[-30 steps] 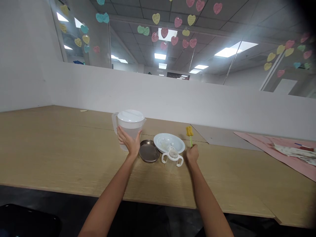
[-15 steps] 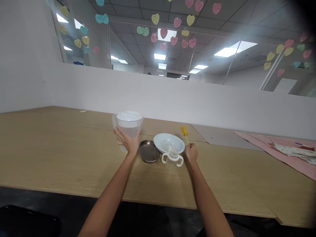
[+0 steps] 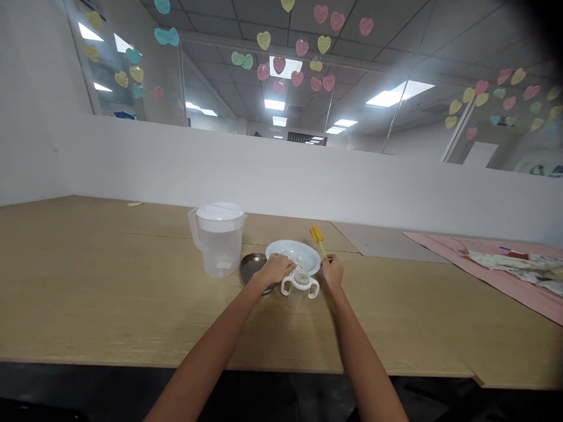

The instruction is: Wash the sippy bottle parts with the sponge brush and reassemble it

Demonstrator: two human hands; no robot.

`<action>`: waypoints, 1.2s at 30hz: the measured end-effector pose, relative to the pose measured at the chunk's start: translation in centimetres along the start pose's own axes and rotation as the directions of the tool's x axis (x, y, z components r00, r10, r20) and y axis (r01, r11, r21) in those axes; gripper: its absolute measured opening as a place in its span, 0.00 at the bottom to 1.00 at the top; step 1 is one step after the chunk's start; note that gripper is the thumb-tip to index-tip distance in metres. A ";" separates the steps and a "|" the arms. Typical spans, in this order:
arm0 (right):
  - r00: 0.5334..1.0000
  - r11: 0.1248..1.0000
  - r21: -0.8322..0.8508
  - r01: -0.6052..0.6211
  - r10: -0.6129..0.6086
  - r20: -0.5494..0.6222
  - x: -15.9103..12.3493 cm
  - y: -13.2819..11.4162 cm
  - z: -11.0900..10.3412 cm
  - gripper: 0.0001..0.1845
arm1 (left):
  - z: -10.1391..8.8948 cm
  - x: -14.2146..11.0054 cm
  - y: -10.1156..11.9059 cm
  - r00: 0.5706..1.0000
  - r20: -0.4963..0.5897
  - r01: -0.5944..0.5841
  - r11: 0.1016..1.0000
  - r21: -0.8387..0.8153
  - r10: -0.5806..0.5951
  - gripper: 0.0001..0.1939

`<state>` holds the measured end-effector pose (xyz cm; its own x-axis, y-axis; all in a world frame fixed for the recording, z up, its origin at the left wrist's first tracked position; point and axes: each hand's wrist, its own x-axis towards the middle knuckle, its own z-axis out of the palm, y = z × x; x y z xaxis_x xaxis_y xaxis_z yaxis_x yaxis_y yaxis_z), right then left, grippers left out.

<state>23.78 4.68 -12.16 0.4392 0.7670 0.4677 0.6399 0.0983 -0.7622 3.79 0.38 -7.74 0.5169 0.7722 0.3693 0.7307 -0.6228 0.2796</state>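
My right hand [image 3: 333, 271] is closed around the green handle of a bottle brush [image 3: 316, 234] whose yellow sponge head points up and slightly left. Over the near left rim of a white bowl [image 3: 271, 248] reaches my left hand [image 3: 277, 268], fingers stretched out and nothing visibly held. Small whitish pieces lie in the bowl, partly covered by that hand. Just in front of the bowl stands a clear baby bottle [image 3: 299, 296] with a white two-handled ring. Under my left wrist is a round dark metal tray [image 3: 250, 266]. A lidded clear pitcher [image 3: 221, 249] holding liquid stands to the left.
The wooden table [image 3: 109, 293] runs up to a white wall [image 3: 211, 158] with windows above. To the right, a pink cloth [image 3: 479, 278] carries a patterned cloth and a red and blue item. A grey sheet [image 3: 382, 243] lies at the back.
My left hand has left the pitcher and moved right to the bowl. The brush head has tilted left in my right hand. The view has shifted slightly to the right.
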 end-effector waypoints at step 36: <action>0.898 0.894 0.092 0.438 -0.429 -0.097 -2.0 -2.9 -2.0 0.13 | 0.2 -1.9 -0.3 0.810 -0.267 -0.059 0.380 -0.923 -0.523 0.36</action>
<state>22.24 1.59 -9.99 0.1810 0.5848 0.7907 0.7068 0.4817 -0.5180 2.68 -0.82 -8.72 -0.0827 0.9173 0.3895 -0.1650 -0.3980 0.9024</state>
